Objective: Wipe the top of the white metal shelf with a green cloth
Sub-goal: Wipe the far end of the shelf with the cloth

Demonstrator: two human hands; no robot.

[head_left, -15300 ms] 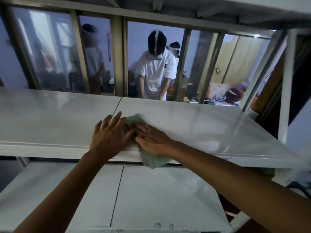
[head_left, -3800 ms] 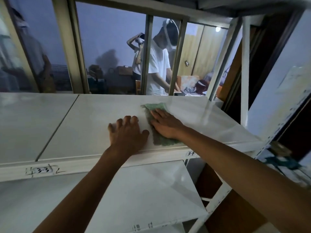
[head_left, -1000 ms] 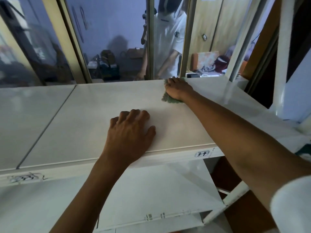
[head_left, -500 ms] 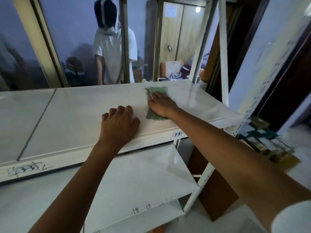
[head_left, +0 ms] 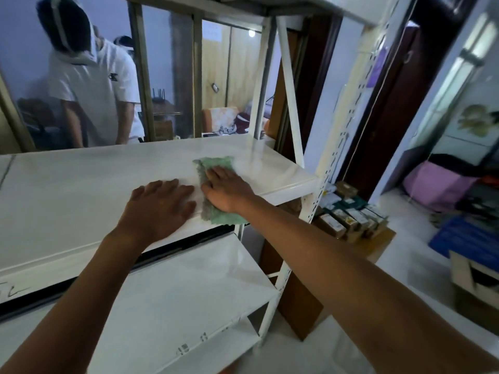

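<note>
The white metal shelf (head_left: 81, 179) runs across the view at chest height. A green cloth (head_left: 216, 164) lies flat on its right part, with its near end hanging just over the front edge. My right hand (head_left: 228, 190) presses down on the cloth's middle, palm flat and fingers spread. My left hand (head_left: 159, 203) rests flat on the bare shelf just left of the cloth, holding nothing.
White perforated uprights (head_left: 332, 147) stand at the shelf's right end. A lower shelf (head_left: 175, 292) sits below. Behind the glass partition stands a person in a white shirt (head_left: 91, 85). Small boxes (head_left: 348, 214) on a wooden stand and bags (head_left: 437, 184) lie to the right.
My right hand has slid the cloth from the back of the shelf toward the front edge. My left hand stays flat beside it. The view has turned to the right.
</note>
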